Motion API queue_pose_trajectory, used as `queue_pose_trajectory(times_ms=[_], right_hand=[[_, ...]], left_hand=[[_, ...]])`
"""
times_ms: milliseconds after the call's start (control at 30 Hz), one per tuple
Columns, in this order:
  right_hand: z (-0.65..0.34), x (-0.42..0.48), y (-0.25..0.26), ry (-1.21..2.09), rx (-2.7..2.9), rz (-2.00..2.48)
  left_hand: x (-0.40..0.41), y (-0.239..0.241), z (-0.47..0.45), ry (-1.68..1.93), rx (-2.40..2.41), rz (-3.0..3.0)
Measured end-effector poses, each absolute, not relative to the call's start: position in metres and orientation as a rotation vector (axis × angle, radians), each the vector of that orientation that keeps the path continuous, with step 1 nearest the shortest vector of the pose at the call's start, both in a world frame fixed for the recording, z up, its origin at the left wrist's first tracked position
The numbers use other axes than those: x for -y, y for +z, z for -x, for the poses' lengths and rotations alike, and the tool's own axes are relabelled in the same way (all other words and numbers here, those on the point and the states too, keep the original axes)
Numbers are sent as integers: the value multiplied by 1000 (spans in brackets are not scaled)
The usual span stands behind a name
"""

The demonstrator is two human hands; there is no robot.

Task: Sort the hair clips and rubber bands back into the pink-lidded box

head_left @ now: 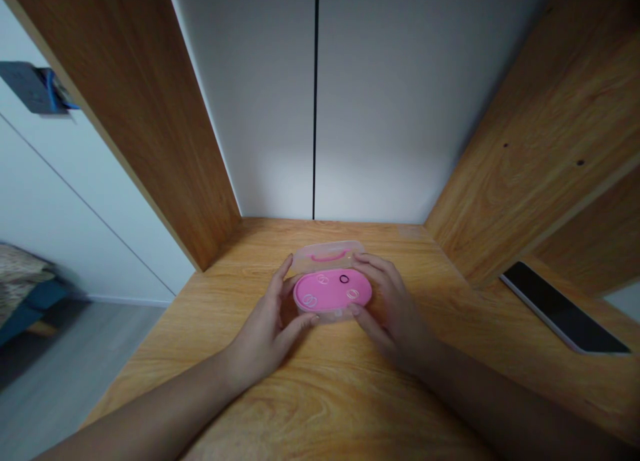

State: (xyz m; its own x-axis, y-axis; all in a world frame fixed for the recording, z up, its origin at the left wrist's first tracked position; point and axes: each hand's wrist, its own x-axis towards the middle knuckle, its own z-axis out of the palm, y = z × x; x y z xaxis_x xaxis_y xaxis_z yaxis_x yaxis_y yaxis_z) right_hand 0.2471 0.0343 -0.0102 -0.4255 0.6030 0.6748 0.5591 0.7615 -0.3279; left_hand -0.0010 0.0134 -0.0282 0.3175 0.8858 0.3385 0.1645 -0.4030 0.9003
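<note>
A small oval plastic box [327, 315] stands on the wooden tabletop with its clear lid [303, 257] tilted up at the back. On the lid is a pink handle [329, 256]. A pink tray [330, 295] fills the top of the box. Several small hair ties lie on it: a black one [344, 279] at the back right, the others pale. My left hand [273, 324] holds the left side of the box, thumb at the front edge. My right hand [393, 311] grips the right side, thumb at the front rim and fingertips by the lid's right end.
A dark-screened phone or tablet [560, 307] lies on the right of the wooden tabletop [310, 401]. White panels [250, 114] rise behind, between wooden side boards [150, 114]. A wall socket plate [33, 87] is at the far left, above a bed corner [25, 281].
</note>
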Motion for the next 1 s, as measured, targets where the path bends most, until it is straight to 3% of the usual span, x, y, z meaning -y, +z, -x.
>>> queue_pose_trajectory(times_ms=[333,1000], right_hand=[[-244,-34,-9,26,2334,977],[-251,-40,-17,215,2242,933]], left_hand=[[-14,-28,3,1088,-1090,-1920],[-11,-25,3,991,-1361,-2172]])
